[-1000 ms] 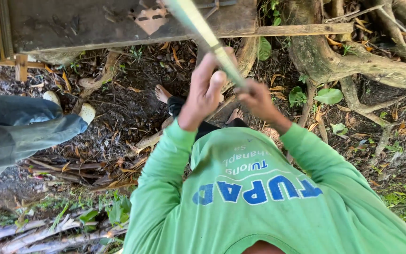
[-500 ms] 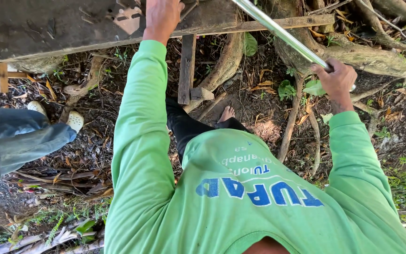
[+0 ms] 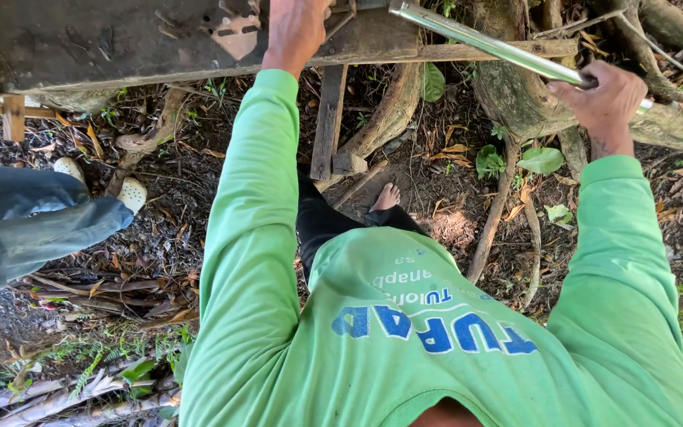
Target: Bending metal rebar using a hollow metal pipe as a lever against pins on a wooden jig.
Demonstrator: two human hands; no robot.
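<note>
The right hand [image 3: 606,99] is closed in a full fist around the lower end of a long metal blade [image 3: 488,43], fingers wrapped tight so the handle is hidden. The blade is flat, pale grey and shiny, and slants up and to the left from the fist until its far end lies at the top edge of the view, over the edge of a dark, worn wooden tabletop [image 3: 128,39]. The left hand [image 3: 296,28] rests on that tabletop near its front edge (whether its fingers are spread or curled cannot be told, since they are cut off by the top of the view). Below, a bare foot [image 3: 387,196] stands on leaf-strewn ground among tree roots [image 3: 515,103].
</note>
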